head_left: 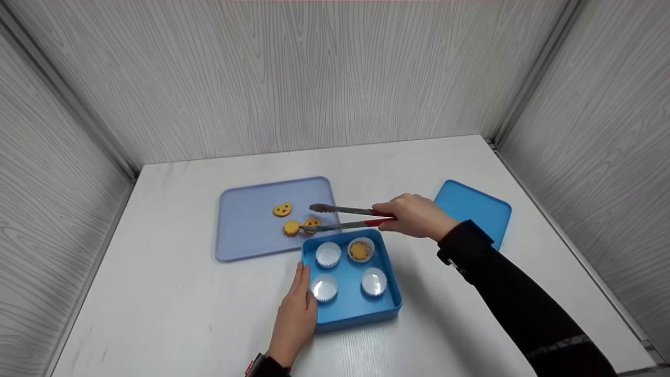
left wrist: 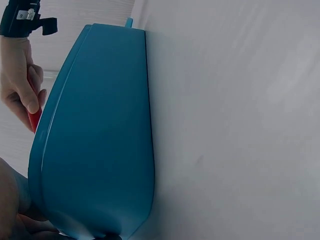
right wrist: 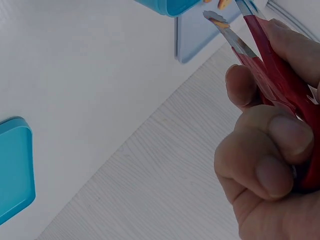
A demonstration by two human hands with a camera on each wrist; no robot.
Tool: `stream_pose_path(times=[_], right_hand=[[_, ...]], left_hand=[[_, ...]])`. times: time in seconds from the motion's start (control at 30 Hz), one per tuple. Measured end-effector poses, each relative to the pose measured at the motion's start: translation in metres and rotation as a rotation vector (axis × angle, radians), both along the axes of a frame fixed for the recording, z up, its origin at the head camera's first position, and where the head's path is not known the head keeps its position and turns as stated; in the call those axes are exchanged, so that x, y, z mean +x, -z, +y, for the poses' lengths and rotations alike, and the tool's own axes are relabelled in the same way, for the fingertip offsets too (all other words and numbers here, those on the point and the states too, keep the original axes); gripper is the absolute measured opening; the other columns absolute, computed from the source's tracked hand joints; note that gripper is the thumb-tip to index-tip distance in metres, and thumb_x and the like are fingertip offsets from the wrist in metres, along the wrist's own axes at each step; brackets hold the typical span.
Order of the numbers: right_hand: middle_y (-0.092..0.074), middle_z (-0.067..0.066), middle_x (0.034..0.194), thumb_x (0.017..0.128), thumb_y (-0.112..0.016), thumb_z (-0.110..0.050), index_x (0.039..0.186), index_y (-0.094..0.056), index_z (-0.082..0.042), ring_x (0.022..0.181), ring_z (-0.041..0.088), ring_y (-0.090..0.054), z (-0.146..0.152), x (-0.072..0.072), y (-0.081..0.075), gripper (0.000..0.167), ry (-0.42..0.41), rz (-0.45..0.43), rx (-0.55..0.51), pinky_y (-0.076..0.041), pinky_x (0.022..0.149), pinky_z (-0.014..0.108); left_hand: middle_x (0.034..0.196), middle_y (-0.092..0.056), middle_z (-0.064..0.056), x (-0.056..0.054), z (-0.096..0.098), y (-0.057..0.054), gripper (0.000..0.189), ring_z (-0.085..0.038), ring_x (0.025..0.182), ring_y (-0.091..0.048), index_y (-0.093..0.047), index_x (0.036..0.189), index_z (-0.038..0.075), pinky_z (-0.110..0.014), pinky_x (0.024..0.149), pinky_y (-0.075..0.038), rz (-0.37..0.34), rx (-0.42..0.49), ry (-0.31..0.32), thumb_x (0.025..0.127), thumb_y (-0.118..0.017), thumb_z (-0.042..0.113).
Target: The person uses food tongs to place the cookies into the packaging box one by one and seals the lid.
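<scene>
A blue box [head_left: 350,314] holds several white paper cups [head_left: 328,255]; the far right cup contains a round yellow cookie [head_left: 359,251]. My left hand [head_left: 294,319] rests along the box's left side with its fingers straight. My right hand [head_left: 416,215] grips the red handles of metal tongs [head_left: 349,210], also seen in the right wrist view. The tongs' jaws are spread apart over the pale tray. The nearer tip is beside a plain yellow cookie [head_left: 291,228]; whether they touch I cannot tell. A face-patterned cookie [head_left: 312,222] lies partly behind that arm.
The pale blue-violet tray [head_left: 243,241] lies behind and left of the box. Another face-patterned cookie [head_left: 282,209] lies on it. A flat blue lid-like tray [head_left: 473,207] is at the right, beyond my right forearm. Wood-grain panels [head_left: 314,78] surround the white table.
</scene>
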State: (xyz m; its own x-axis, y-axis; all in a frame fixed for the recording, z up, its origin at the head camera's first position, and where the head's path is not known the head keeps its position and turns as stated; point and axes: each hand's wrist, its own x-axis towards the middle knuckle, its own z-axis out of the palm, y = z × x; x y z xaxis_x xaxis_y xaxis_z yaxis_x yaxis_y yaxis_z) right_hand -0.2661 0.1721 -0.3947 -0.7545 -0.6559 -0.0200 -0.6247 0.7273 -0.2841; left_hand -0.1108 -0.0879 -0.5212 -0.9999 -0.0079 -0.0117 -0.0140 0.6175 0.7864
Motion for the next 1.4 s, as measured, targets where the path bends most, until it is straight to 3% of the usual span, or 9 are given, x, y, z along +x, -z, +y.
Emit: stream_pose_path(times=[0.3, 0.47, 0.73, 0.97, 1.1, 1.4], right_hand=[[-0.077, 0.006, 0.098, 0.094, -0.076, -0.024, 0.121, -0.074, -0.013, 0.079, 0.019, -0.067, -0.007, -0.007, -0.01, 0.03, -0.012, 0.015, 0.046, -0.061, 0.078, 0.035], [-0.077, 0.006, 0.099, 0.094, -0.076, -0.024, 0.122, -0.074, -0.013, 0.079, 0.02, -0.067, -0.005, -0.008, -0.007, 0.03, 0.001, 0.02, 0.051, -0.062, 0.077, 0.034], [-0.076, 0.011, 0.098, 0.095, -0.075, -0.02, 0.123, -0.073, -0.009, 0.08, 0.024, -0.067, 0.002, -0.008, -0.001, 0.03, 0.042, 0.099, 0.032, -0.061, 0.073, 0.04], [-0.077, 0.011, 0.106, 0.095, -0.074, -0.021, 0.127, -0.072, -0.007, 0.085, 0.022, -0.069, 0.012, -0.006, 0.003, 0.035, 0.034, 0.021, -0.037, -0.062, 0.078, 0.037], [-0.077, 0.009, 0.104, 0.095, -0.074, -0.023, 0.126, -0.073, -0.008, 0.08, 0.019, -0.067, 0.015, -0.002, 0.004, 0.035, 0.024, -0.025, -0.026, -0.061, 0.075, 0.032], [-0.076, 0.008, 0.097, 0.094, -0.076, -0.021, 0.119, -0.075, -0.009, 0.076, 0.019, -0.066, 0.013, 0.0, -0.001, 0.028, 0.036, 0.023, 0.025, -0.061, 0.072, 0.033]], left_hand=[[0.167, -0.023, -0.021, -0.001, 0.0, -0.001, 0.055, -0.038, 0.15, -0.031, -0.03, 0.158, -0.005, -0.056, 0.118, -0.032, -0.008, 0.005, 0.001, 0.106, -0.043, 0.008], [0.167, -0.023, -0.021, 0.0, 0.0, 0.0, 0.055, -0.038, 0.15, -0.031, -0.03, 0.158, -0.005, -0.055, 0.118, -0.032, -0.004, 0.004, 0.004, 0.106, -0.043, 0.008], [0.167, -0.023, -0.022, -0.001, 0.0, 0.0, 0.055, -0.038, 0.149, -0.033, -0.031, 0.157, -0.006, -0.055, 0.117, -0.034, 0.006, -0.007, 0.011, 0.105, -0.043, 0.007], [0.167, -0.022, -0.021, -0.001, 0.0, -0.002, 0.055, -0.037, 0.151, -0.03, -0.03, 0.158, -0.005, -0.055, 0.119, -0.031, -0.026, 0.01, 0.009, 0.106, -0.042, 0.008], [0.168, -0.021, -0.021, -0.001, 0.0, -0.002, 0.055, -0.037, 0.151, -0.029, -0.029, 0.158, -0.005, -0.055, 0.119, -0.03, -0.026, 0.014, 0.008, 0.106, -0.042, 0.008], [0.167, -0.022, -0.02, -0.002, 0.0, 0.0, 0.055, -0.036, 0.151, -0.03, -0.03, 0.158, -0.005, -0.055, 0.119, -0.031, -0.018, 0.007, 0.005, 0.106, -0.043, 0.009]])
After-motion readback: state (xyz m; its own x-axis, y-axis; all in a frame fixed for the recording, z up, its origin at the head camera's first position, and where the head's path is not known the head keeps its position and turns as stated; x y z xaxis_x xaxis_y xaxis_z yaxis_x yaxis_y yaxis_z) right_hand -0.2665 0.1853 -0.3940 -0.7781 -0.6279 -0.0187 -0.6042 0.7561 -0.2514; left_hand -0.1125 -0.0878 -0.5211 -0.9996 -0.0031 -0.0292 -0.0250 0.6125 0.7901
